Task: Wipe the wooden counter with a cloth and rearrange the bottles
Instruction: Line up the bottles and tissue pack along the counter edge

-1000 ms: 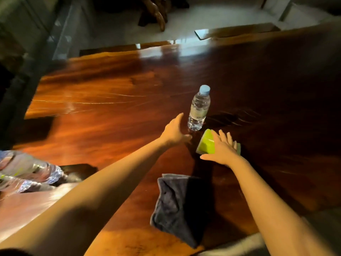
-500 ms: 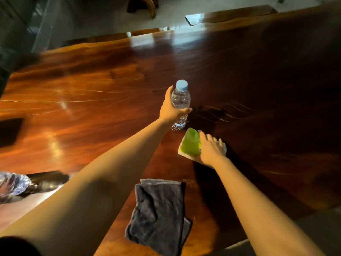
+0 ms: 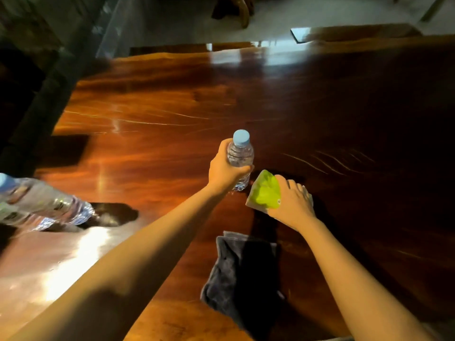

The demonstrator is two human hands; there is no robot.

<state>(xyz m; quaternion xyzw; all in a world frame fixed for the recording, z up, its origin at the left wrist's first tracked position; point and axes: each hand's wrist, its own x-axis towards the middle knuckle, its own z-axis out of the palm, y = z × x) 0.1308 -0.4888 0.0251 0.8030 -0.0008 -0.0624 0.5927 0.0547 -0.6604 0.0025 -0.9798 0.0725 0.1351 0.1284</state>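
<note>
Since 1.0 s ago: left hand (image 3: pixel 227 169) went from reaching beside the bottle (image 3: pixel 240 159) to wrapped around its middle. Bottle's base now appears to sit at or just off the tabletop (image 3: pixel 152 148); contact cannot be told.

Left hand: clenched around the bottle, thumb on the near side, fingers curled across the front. Bottle upright, long axis near vertical, blue cap (image 3: pixel 241 137) clear above the grip.

Right hand (image 3: pixel 291 205): flat, palm down, pressing a green cloth (image 3: pixel 264 193) to the tabletop just right of and nearer than the bottle's base. Fingers spread, not gripping so far as seen.

Grey cloth (image 3: pixel 236 274) lies crumpled near the front edge, between the forearms, untouched. More bottles (image 3: pixel 44 207) lie at the far left edge of view, well apart.

Judgement: bottle is being cleared so the green cloth can sweep left into its spot. Key relation: the bottle's base lies directly left-far of the cloth, nearly touching.
</note>
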